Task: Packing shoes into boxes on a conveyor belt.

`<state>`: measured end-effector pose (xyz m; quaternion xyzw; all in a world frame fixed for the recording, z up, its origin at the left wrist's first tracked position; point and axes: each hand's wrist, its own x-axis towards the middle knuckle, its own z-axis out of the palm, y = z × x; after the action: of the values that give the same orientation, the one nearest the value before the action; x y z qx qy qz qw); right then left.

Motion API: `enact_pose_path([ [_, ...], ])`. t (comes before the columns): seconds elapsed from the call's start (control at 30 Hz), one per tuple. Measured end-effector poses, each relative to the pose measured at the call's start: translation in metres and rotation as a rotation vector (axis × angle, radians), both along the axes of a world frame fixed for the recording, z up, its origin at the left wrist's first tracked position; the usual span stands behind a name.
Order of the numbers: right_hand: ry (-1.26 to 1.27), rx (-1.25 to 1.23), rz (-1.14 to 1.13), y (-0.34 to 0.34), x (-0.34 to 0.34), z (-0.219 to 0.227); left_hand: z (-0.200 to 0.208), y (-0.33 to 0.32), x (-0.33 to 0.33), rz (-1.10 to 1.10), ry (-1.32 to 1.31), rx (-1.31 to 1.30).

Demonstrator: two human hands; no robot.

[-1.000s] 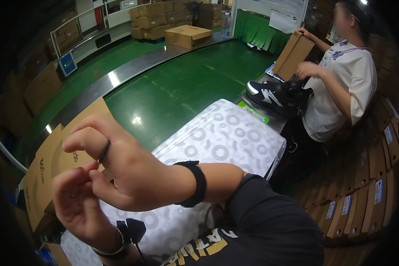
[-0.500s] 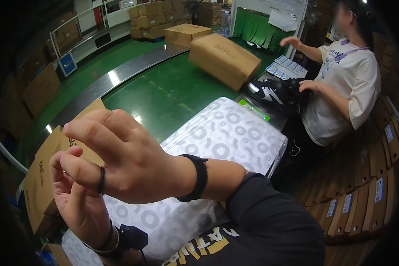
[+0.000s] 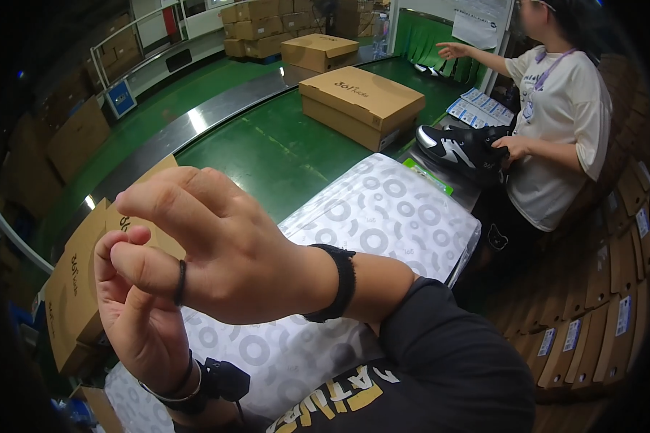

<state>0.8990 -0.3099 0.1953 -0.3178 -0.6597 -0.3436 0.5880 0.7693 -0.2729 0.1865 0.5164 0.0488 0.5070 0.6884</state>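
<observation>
My right hand (image 3: 227,249), with a black ring and a black wrist strap, is raised at the left, its fingers bent. Just below and behind it, my left hand (image 3: 141,317) wears a small black device on its wrist; its fingers are curled too. The hands overlap at the fingers, and anything pinched between them is hidden. Both are over a stack of white wrapping paper (image 3: 372,216) printed with grey rings. Past their fingertips stand brown shoe boxes (image 3: 76,289), partly covered by my hands.
A closed shoe box (image 3: 365,105) rests on the green conveyor belt (image 3: 253,155), with another box (image 3: 318,52) beyond. At the right a co-worker (image 3: 556,137) holds a black shoe (image 3: 458,151) and reaches out the other arm. Shoe boxes (image 3: 592,332) are stacked lower right.
The shoe box, tilted and blurred before, now lies flat on the belt. The co-worker's free hand has stretched farther out to the left. My hands keep nearly the same pose.
</observation>
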Motion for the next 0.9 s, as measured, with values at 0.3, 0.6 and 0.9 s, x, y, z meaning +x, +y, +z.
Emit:
enact_pose_path([
  [0.3, 0.022, -0.011, 0.029, -0.002, -0.002, 0.0, -0.004, 0.003, -0.004, -0.058, -0.03, 0.083],
  [0.6, 0.0, -0.019, 0.079, -0.006, -0.003, 0.003, 0.001, 0.004, -0.01, -0.169, -0.03, 0.176],
  [0.9, -0.024, 0.011, 0.066, -0.008, -0.005, 0.004, 0.012, 0.0, -0.017, -0.249, 0.077, 0.12],
])
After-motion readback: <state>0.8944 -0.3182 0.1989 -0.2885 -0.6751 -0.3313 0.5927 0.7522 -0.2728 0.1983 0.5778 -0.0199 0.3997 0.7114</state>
